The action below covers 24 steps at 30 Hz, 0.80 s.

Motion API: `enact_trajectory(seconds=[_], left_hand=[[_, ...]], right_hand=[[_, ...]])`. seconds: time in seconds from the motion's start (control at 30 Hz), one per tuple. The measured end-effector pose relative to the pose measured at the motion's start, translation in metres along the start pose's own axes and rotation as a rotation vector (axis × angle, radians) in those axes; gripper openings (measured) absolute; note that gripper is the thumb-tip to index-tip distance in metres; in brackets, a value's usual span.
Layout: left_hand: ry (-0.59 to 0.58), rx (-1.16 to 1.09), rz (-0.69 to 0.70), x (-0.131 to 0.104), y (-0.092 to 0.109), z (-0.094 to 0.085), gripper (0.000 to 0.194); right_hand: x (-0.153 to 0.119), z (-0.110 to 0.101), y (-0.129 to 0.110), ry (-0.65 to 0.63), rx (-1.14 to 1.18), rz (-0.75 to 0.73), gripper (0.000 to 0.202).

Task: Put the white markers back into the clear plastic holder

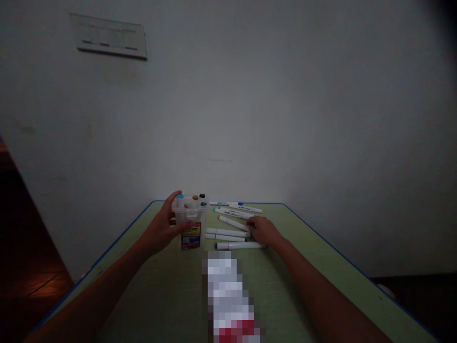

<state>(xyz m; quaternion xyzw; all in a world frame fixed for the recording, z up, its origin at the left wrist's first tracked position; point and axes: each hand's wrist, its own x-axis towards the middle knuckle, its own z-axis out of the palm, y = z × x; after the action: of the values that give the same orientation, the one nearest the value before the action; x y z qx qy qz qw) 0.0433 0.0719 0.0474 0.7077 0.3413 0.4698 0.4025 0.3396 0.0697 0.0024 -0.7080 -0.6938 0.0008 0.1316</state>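
My left hand (161, 230) is wrapped round the left side of a clear plastic marker box (192, 215), its thumb across the front. The box stands upright, with a few coloured marker ends showing at its top and a dark printed label (191, 237) on its front. Right of it, several white markers lie on their sides. My right hand (264, 230) has its fingers closed at the right end of an orange-tipped marker (232, 222); the fingertips are partly hidden. A purple-ended marker (239, 246) lies just below that hand.
The pale green table (171, 295) has a blue edge and meets a grey wall (250, 119). A pixelated white and red patch (230, 295) covers the front middle. A switch panel (110, 37) is on the wall at upper left.
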Motion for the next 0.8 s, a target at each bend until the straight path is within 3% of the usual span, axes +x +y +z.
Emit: enact_trajectory(seconds=[0.8], left_hand=[[-0.001, -0.006, -0.006, 0.0010, -0.0019, -0.0018, 0.081]], right_hand=[[-0.0005, 0.0009, 0.0001, -0.024, -0.004, 0.002, 0.021]])
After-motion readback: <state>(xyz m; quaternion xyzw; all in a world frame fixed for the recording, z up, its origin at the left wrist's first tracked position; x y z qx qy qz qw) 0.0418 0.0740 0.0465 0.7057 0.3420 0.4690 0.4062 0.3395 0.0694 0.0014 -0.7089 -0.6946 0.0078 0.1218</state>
